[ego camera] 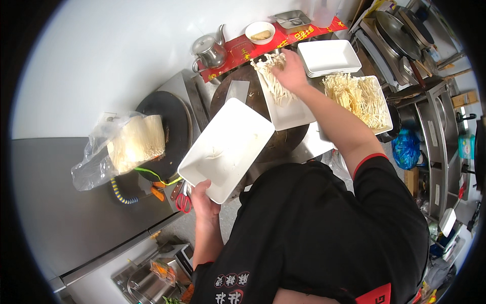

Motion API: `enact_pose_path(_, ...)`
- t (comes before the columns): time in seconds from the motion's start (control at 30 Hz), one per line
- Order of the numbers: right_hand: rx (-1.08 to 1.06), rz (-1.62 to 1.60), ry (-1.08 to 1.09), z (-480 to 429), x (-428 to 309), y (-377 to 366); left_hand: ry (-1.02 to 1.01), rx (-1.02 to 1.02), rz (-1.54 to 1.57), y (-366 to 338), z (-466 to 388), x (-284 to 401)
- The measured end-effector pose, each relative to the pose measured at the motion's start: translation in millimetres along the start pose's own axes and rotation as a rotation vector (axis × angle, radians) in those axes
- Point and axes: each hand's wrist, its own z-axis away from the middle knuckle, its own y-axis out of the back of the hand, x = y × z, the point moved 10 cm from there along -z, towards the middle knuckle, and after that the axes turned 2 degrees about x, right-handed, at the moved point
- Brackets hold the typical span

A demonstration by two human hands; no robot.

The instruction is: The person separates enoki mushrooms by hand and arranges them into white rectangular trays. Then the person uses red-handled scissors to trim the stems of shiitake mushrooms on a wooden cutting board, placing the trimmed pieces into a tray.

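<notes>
My left hand grips the near corner of a white rectangular tray, tilted, with a few mushroom scraps inside. At the far end of a second white tray, my right hand is closed around loose enoki mushrooms; its fingertips are partly hidden. That tray lies over a round dark chopping board. A cleaver blade rests on the board, partly covered by the tilted tray. To the right, a third tray is heaped with more enoki mushrooms.
Stacked white trays sit at the back right. On the left, bundled enoki in a plastic bag lie partly on a black round board. Red-handled scissors are beside my left hand. A steel kettle and white bowl stand behind.
</notes>
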Motion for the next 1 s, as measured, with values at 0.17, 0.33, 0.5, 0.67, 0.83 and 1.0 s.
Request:
enact_pose_path(0.17,-0.035,0.118,-0.013,14.3,-25.5,-35.1,0.004,-0.014,-0.047,-3.1,1.1,5.3)
enact_pose_path(0.33,0.034,0.209,-0.001,13.3,-15.9,-21.8,-0.010,-0.015,-0.072,-4.4,4.3,13.5)
enact_pose_path(0.5,0.164,0.111,0.147,22.0,-23.1,12.7,0.015,-0.101,-0.072,-8.9,-7.0,12.6)
enact_pose_path(0.67,0.050,0.111,-0.483,17.8,72.0,34.1,0.017,-0.105,-0.079,-11.5,-19.4,16.1)
enact_pose_path(0.83,0.078,-0.016,-0.317,3.0,67.5,31.3,0.011,-0.116,-0.098,-18.3,-23.1,19.3)
enact_pose_path(1.0,0.049,-0.093,-0.093,-21.2,25.9,20.9,0.042,-0.096,-0.075,-12.5,-24.2,13.2)
